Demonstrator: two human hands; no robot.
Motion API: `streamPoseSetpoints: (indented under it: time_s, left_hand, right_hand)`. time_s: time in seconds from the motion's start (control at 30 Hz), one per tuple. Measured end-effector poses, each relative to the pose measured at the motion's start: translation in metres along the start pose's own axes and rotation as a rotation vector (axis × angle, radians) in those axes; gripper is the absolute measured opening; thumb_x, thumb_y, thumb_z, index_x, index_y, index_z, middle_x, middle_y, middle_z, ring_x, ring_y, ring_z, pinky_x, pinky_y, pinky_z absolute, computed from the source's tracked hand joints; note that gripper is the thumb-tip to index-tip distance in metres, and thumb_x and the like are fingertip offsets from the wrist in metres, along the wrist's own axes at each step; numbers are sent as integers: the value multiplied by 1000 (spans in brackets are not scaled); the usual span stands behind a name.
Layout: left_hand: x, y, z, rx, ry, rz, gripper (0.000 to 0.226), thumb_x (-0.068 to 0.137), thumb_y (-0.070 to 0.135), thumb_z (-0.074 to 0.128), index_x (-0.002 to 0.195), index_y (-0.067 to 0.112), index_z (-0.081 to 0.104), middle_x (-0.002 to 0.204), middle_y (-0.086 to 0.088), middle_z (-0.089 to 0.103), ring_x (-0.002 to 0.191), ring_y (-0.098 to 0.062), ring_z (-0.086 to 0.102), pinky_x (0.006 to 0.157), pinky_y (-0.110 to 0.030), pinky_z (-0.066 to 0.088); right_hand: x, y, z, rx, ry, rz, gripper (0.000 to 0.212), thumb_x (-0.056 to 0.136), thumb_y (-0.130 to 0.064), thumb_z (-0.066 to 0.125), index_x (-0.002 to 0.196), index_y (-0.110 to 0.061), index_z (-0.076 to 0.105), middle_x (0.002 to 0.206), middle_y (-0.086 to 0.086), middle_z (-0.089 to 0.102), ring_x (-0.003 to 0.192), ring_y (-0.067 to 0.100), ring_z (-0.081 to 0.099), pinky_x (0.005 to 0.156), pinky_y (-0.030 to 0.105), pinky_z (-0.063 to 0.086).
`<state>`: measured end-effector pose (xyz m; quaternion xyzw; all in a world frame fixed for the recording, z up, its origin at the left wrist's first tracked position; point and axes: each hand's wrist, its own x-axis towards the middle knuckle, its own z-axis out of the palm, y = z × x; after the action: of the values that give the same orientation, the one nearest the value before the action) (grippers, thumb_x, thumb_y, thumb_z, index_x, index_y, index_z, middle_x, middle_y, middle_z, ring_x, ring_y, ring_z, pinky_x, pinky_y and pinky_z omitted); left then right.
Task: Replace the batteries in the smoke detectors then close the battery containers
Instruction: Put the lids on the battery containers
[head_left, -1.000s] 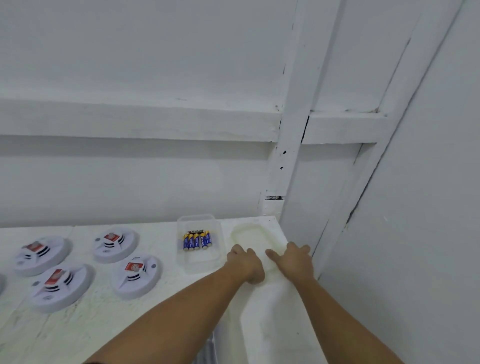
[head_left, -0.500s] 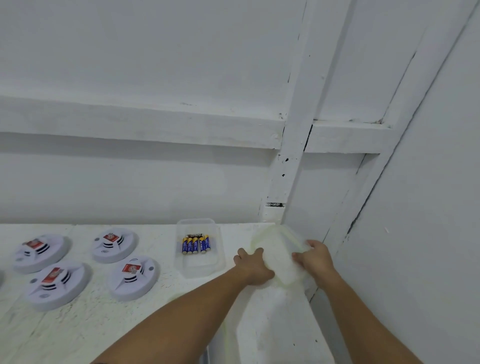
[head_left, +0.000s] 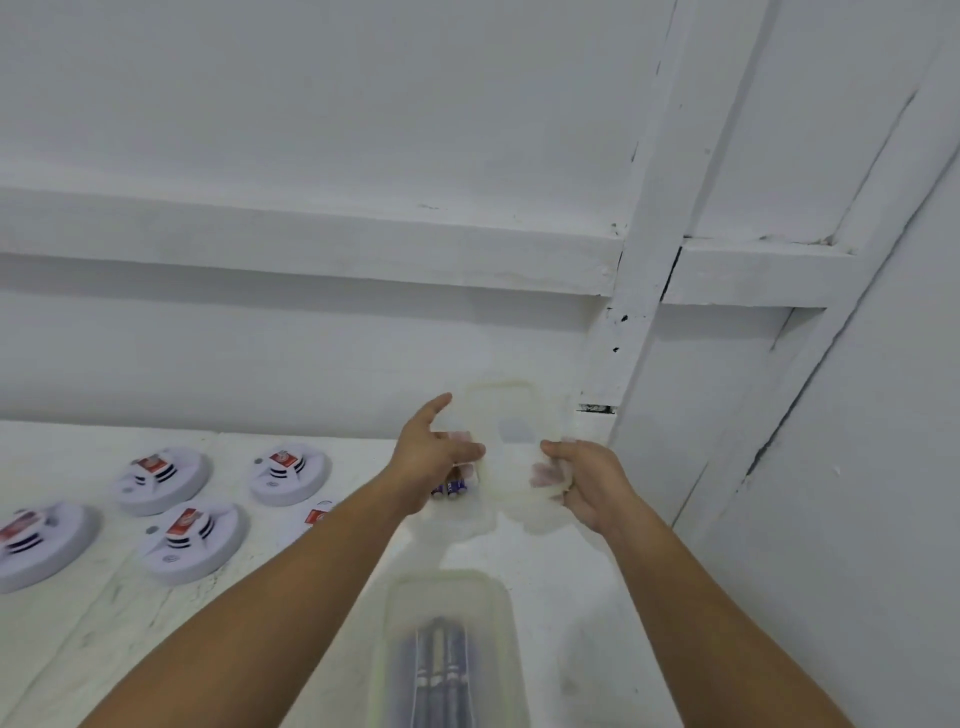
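Note:
Both hands hold a translucent plastic lid lifted above the white table. My left hand grips its left edge, thumb on top. My right hand grips its right edge. Below the lid, blue batteries show in a clear container that my left hand mostly hides. A second clear container holding dark batteries lies near me. Several white round smoke detectors with red labels lie at the left, such as one and another.
The white table runs to a white wall behind and a white wall close on the right. A white post stands at the corner.
Both hands picked the lid up off the table's right end and carried it up and left, over the container of blue batteries. The camera tipped down, showing the nearer container.

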<state>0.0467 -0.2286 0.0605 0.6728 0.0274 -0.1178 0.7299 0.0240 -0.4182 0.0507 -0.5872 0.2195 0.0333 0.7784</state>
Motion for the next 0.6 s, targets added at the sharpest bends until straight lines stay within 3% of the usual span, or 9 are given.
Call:
streamPoseSetpoints:
  time_s: [0.1,0.17,0.3,0.4,0.6]
  left_hand:
    - [5,-2,-37,-9,132,-27,68,77,-8,69,136,13,43,92,-8,63,65,-20,60,62,-28,53]
    - [6,-7,-54,8,193,-45,61,78,-7,69,133,7,47,88,-7,63,68,-20,59,68,-29,51]
    - [0,-19,-66,98,227,-47,58,77,2,74,129,6,49,85,-7,64,65,-17,56,59,-25,46]
    - [-5,-26,-68,189,232,-31,59,77,9,75,129,13,47,90,-4,63,63,-15,53,52,-25,37]
    - [-2,-37,-69,228,225,-35,71,75,5,77,136,8,43,98,-13,62,77,-25,60,66,-30,49]
  right_hand:
    - [3,8,31,-210,27,41,22,83,-30,72,88,-12,62,82,4,63,70,21,58,59,30,47]
    - [6,15,45,-323,20,42,28,80,-35,74,84,-12,59,84,3,60,69,19,55,57,28,45]
    - [7,27,60,-364,-12,74,37,76,-29,78,98,-5,60,101,10,64,86,27,61,61,32,49]
    - [4,31,65,-347,-27,78,22,79,-18,76,86,-7,58,95,13,66,83,30,64,67,38,53]
    - [2,38,64,-345,-21,80,16,81,-11,73,81,-5,58,85,13,65,72,27,63,58,36,55]
